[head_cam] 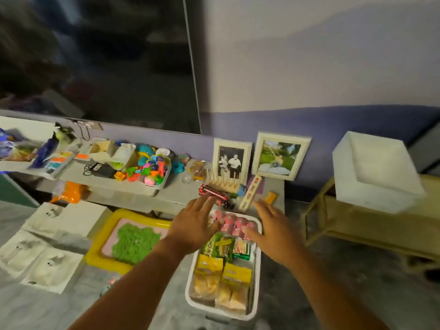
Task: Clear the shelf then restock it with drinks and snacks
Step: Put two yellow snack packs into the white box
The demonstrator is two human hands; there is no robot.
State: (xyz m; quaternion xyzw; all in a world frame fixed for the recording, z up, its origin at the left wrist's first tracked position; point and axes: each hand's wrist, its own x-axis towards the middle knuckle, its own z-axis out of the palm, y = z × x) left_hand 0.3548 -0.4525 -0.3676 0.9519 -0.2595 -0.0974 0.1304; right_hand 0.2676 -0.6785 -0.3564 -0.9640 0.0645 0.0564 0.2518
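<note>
Pink cans [234, 225] between hands; left hand [194, 226] spread | right hand [273, 231] spread, empty

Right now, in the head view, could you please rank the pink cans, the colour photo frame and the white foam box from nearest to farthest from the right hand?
From the right hand:
1. Pink cans, in the bin just to its left, by the fingertips.
2. Colour photo frame, above it against the wall.
3. White foam box, far right on the wicker shelf.

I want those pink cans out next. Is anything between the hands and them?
Nothing visible. Both hands, left and right, hover open just above the pink cans at the far end of the white bin; the snack bags lie nearer.
</note>
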